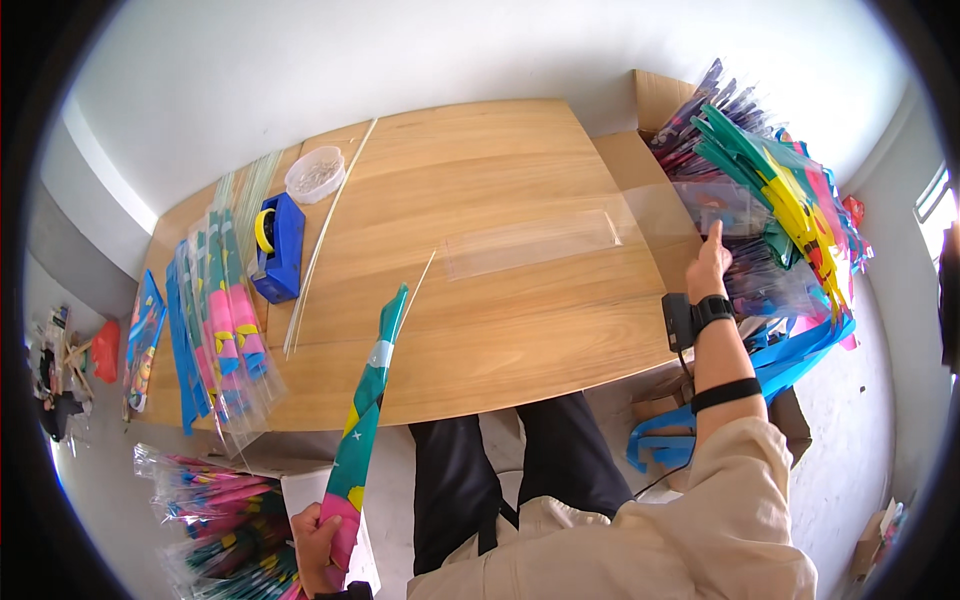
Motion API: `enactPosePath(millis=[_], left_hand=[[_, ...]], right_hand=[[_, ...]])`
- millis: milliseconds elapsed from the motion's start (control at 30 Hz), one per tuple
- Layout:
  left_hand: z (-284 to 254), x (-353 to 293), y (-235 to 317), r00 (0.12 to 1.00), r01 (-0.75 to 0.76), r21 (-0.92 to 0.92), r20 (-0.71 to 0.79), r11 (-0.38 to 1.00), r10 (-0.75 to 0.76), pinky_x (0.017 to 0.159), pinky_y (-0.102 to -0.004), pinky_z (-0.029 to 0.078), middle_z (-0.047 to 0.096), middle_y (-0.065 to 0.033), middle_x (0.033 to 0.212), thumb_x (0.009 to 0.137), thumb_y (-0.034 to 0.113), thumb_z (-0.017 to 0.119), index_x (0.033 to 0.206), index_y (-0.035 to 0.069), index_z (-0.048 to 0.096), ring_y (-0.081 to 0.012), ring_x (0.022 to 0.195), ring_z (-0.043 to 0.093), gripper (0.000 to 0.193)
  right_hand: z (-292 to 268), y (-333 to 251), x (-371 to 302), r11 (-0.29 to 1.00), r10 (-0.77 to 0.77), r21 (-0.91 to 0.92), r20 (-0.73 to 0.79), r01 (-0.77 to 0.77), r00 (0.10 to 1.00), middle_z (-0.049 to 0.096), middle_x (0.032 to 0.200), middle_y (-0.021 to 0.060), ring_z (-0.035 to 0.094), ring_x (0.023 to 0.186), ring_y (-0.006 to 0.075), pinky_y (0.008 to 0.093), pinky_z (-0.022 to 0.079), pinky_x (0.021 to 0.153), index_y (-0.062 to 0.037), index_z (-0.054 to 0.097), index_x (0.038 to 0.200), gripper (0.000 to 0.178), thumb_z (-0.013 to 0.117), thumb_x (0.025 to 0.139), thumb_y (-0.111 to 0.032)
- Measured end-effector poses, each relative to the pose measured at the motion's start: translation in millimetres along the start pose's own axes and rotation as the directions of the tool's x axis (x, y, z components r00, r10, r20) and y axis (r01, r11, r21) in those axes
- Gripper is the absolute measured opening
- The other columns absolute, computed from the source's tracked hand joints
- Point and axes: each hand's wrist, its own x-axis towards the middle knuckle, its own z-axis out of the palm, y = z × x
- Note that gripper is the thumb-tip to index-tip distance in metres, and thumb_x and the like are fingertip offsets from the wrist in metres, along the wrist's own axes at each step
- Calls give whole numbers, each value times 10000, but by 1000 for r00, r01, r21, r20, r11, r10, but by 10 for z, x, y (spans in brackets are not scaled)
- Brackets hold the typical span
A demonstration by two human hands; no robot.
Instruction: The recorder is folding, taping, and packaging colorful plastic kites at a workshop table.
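Note:
Near the lower left, my left hand [318, 545] is closed around the pink end of a narrow folded sheet [365, 410], patterned teal, yellow and pink. The sheet slants up over the table's front edge, and a thin pale stick [416, 295] pokes out beside its tip. At the right end of the table, my right hand [709, 268] reaches out with its fingers extended onto clear plastic sleeves [722, 203]; its thumb is hard to make out. Flat on the wooden table [500, 350] lies one long clear sleeve [530, 245].
A blue tape dispenser [280, 250], a clear tub [315, 175] and long thin sticks [330, 225] occupy the table's left side. Bagged colourful sheets [225, 320] overhang its left front edge. More bundles fill the lower left [225, 510]. Folded sheets [790, 200] pile up beyond my right hand.

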Motion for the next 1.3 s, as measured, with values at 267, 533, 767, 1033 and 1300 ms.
enactPosePath(millis=[267,533,767,1033,1300], left_hand=[[-62,77,-189,999,35,16,-15,999,-35,561,-251,456,620,-25,690,766,-22,644,815,-50,658,-86,597,556,58],[-353,98,-372,988,-100,86,-113,991,109,461,-283,503,626,-69,674,772,-30,607,828,-73,643,-128,525,592,80],[-352,-163,181,987,146,-45,-64,988,-149,521,-258,480,637,-55,678,733,-42,616,799,-75,649,-112,562,593,80],[-1070,-498,160,999,-31,495,-20,868,47,525,-267,409,616,-23,640,651,-7,668,728,-34,645,-88,562,526,85],[-577,-495,966,954,-255,696,68,672,291,528,-365,373,500,-156,601,618,39,676,703,-38,569,-289,518,493,157]], right_hand=[[533,698,-1378,533,-402,-223,782,816,477,613,1244,170,579,1172,334,397,471,988,-34,612,1189,360,687,849,-123],[1131,1234,-2594,169,9,-113,994,979,113,292,1547,169,238,1449,300,460,206,1179,-8,350,1456,749,575,909,-469],[234,1194,-2709,216,-51,200,980,956,-193,332,1529,166,268,1437,299,453,214,1178,28,421,1397,686,604,896,-404],[58,1246,-2996,377,-228,52,973,925,39,454,1434,189,364,1379,337,468,246,1165,30,524,1279,610,720,797,-288],[95,1321,-3053,408,-274,17,956,913,104,484,1369,198,399,1342,348,487,263,1151,43,515,1226,651,765,724,-288]])
